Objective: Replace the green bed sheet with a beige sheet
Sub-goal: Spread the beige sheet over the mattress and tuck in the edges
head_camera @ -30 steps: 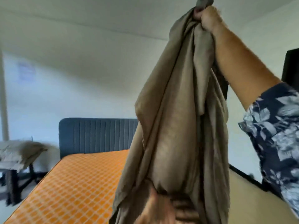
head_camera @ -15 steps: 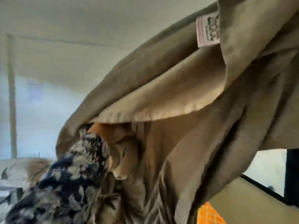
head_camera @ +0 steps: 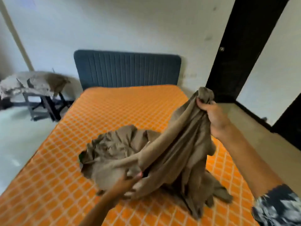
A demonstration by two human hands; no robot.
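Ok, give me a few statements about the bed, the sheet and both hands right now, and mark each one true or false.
1. The beige sheet is spread flat over the mattress. False: it lies bunched in a heap.
2. The right hand grips a bunch of the sheet, lifted above the heap. True.
3. The left hand hangs idle off the bed. False: it grasps the sheet low down.
4. The mattress is orange-patterned. True.
5. The headboard is red. False: blue.
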